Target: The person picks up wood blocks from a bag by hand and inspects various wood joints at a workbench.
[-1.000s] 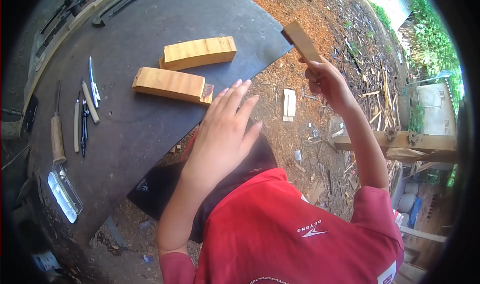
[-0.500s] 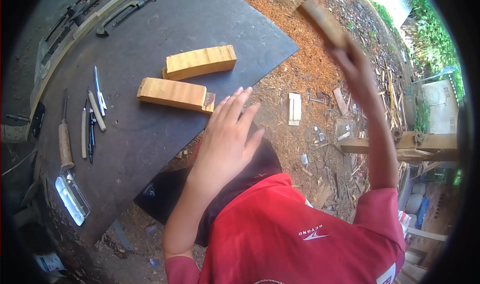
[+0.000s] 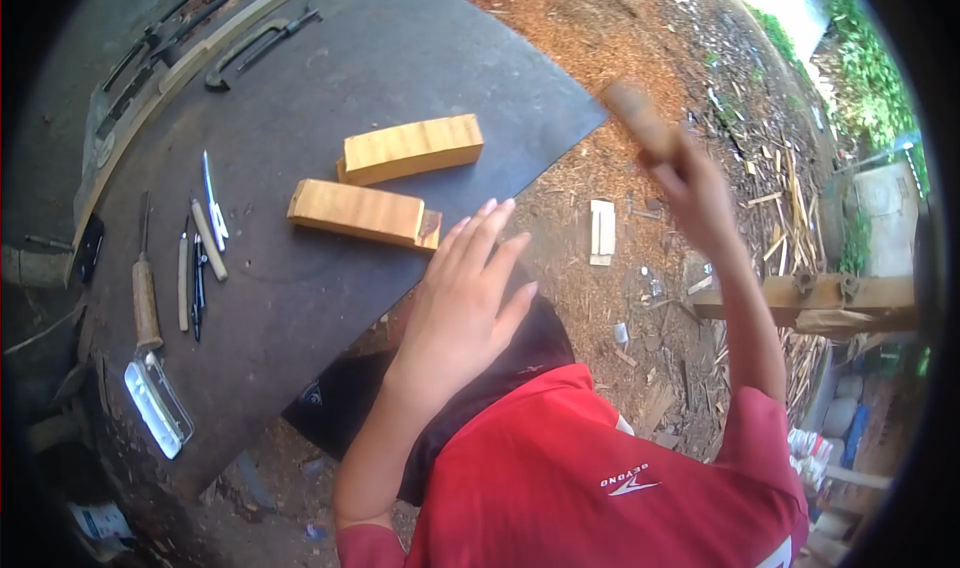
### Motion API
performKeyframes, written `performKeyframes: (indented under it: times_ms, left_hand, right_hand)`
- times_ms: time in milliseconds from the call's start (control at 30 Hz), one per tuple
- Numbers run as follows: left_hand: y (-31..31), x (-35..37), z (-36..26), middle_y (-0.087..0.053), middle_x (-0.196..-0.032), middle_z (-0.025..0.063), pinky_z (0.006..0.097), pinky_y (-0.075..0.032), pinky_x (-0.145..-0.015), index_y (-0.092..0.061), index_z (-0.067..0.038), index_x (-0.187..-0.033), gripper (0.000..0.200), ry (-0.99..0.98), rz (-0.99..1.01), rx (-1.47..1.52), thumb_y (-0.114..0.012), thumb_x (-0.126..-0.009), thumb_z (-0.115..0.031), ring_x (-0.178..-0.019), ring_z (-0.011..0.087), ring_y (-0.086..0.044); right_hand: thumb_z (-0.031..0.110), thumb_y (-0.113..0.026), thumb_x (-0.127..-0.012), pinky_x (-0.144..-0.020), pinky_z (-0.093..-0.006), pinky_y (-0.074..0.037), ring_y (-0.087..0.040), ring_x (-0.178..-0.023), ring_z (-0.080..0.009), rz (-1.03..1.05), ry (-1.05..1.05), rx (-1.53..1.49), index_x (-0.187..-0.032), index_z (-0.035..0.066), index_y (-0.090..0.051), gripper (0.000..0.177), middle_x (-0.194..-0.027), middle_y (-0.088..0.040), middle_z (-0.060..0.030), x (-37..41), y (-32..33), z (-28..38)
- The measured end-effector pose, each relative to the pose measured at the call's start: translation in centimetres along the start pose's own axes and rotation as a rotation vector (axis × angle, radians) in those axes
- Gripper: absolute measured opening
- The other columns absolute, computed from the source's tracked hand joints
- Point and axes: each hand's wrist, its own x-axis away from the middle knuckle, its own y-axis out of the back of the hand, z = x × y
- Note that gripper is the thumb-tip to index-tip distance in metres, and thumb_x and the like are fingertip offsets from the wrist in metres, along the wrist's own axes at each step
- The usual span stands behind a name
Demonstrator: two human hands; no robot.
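My left hand point(image 3: 460, 288) lies palm down at the table's near edge, its fingers stretched out. Its fingertips are close to the notched end of a yellowish wooden block point(image 3: 360, 210) on the dark table point(image 3: 290, 308). A second wooden block point(image 3: 412, 148) rests just behind the first, at a slight angle to it. Off to the right, beyond the table corner, my right hand point(image 3: 695, 193) is raised and closed around a short brown wooden piece point(image 3: 640, 118), smeared by motion.
On the table's left lie a wooden-handled chisel point(image 3: 145, 298), several pens and pencil-like sticks point(image 3: 207, 238), a compass point(image 3: 198, 293) and an open white case point(image 3: 152, 408). A clamp point(image 3: 262, 48) lies farther back. Wood chips cover the ground, where a pale wood piece point(image 3: 602, 232) lies.
My right hand has come down and a little left with the brown wooden piece. My left hand keeps its pose by the block, while the whole view has shifted slightly.
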Motion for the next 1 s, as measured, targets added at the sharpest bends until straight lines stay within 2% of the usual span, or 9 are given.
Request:
performKeyframes:
  times_ms: [200, 267, 367, 400, 533, 700, 767, 867, 1000]
  left_hand:
    - [0.1, -0.2, -0.6, -0.048, -0.153, 0.0175, 0.0503, -0.032, -0.123, -0.062, -0.004, -0.132, 0.041, 0.026, 0.013, -0.011, -0.069, -0.097, -0.023, -0.148, 0.0371, -0.041]
    - [0.0, -0.3, -0.5, -0.048, -0.153, 0.0179, 0.0503, -0.032, -0.123, -0.062, -0.004, -0.132, 0.041, 0.022, 0.003, -0.006, -0.068, -0.097, -0.023, -0.148, 0.0372, -0.041]
    - [0.1, 0.0, -0.2, -0.048, -0.153, 0.0184, 0.0507, -0.031, -0.124, -0.062, -0.004, -0.132, 0.04, 0.01, 0.013, -0.017, -0.068, -0.097, -0.024, -0.148, 0.0372, -0.041]
    - [0.2, 0.3, -0.1, -0.048, -0.154, 0.0185, 0.051, -0.031, -0.123, -0.062, -0.004, -0.132, 0.041, 0.003, 0.024, -0.021, -0.068, -0.097, -0.025, -0.148, 0.0374, -0.041]
    - [0.3, 0.6, -0.1, -0.046, -0.155, 0.0188, 0.0517, -0.031, -0.123, -0.061, -0.004, -0.133, 0.042, 0.003, 0.04, -0.008, -0.069, -0.098, -0.026, -0.148, 0.0382, -0.039]
    - [0.3, -0.2, 0.0, -0.045, -0.155, 0.0182, 0.0516, -0.03, -0.123, -0.06, -0.005, -0.136, 0.044, -0.002, 0.034, -0.005, -0.068, -0.098, -0.026, -0.149, 0.0375, -0.038]
    - [0.3, -0.2, 0.1, -0.046, -0.155, 0.0186, 0.0516, -0.03, -0.123, -0.062, -0.004, -0.132, 0.04, 0.0, 0.02, 0.003, -0.068, -0.098, -0.025, -0.15, 0.0373, -0.038]
    - [0.7, -0.1, 0.0, -0.046, -0.155, 0.0192, 0.052, -0.029, -0.124, -0.064, -0.004, -0.125, 0.034, -0.015, 0.045, 0.016, -0.068, -0.097, -0.022, -0.149, 0.0376, -0.039]
    - [0.7, -0.1, 0.3, -0.05, -0.149, 0.0182, 0.0513, -0.028, -0.124, -0.063, -0.005, -0.127, 0.036, -0.017, 0.075, 0.002, -0.068, -0.097, -0.025, -0.151, 0.0373, -0.036]
  right_hand:
    - [0.043, -0.048, -0.11, -0.062, -0.0257, -0.037, -0.048, -0.073, -0.0084, -0.638, 0.007, -0.248, -0.131, 0.01, -0.066, 0.043, -0.088, -0.058, -0.0046, -1.5, 10.7, 5.0]
    - [0.037, -0.052, -0.108, -0.075, -0.0345, -0.044, -0.057, -0.089, -0.0211, -0.749, 0.109, -0.309, -0.127, 0.009, -0.062, 0.036, -0.101, -0.063, -0.0105, -1.3, 7.9, 4.1]
    - [0.031, -0.064, -0.103, -0.088, -0.0488, -0.05, -0.068, -0.108, -0.0413, 0.301, -0.076, 0.311, -0.112, 0.003, -0.055, 0.031, -0.11, -0.071, -0.0231, 1.3, -0.1, 2.8]
    - [0.035, -0.066, -0.101, -0.092, -0.0453, -0.05, -0.064, -0.101, -0.0416, 0.318, -0.082, 0.166, -0.125, 0.003, -0.058, 0.041, -0.105, -0.066, -0.0264, 2.2, -2.2, -1.7]
    - [0.041, -0.06, -0.106, -0.078, -0.0373, -0.053, -0.069, -0.094, -0.023, -0.196, -0.01, -0.206, -0.134, 0.006, -0.061, 0.045, -0.104, -0.071, -0.0081, 0.0, 6.1, -2.4]
    - [0.039, -0.049, -0.111, -0.077, -0.0311, -0.055, -0.066, -0.091, -0.0178, -0.858, 0.288, 0.615, -0.137, 0.004, -0.059, 0.044, -0.107, -0.066, -0.0063, -1.5, 14.1, -0.9]
    - [0.04, -0.048, -0.111, -0.083, -0.0376, -0.052, -0.062, -0.099, -0.0236, -0.689, 0.299, 0.725, -0.137, 0.004, -0.056, 0.045, -0.111, -0.064, -0.0107, -0.9, 8.8, -0.2]
    - [0.04, -0.055, -0.105, -0.101, -0.0531, -0.046, -0.057, -0.129, -0.0445, 0.36, -0.166, 0.108, -0.144, 0.008, -0.049, 0.051, -0.135, -0.062, -0.0272, 3.5, -1.8, -1.2]
    - [0.039, -0.054, -0.107, -0.076, -0.0343, -0.048, -0.057, -0.087, -0.0168, 0.025, -0.094, -0.109, -0.121, 0.004, -0.062, 0.038, -0.1, -0.062, -0.006, 1.8, 4.6, -0.6]
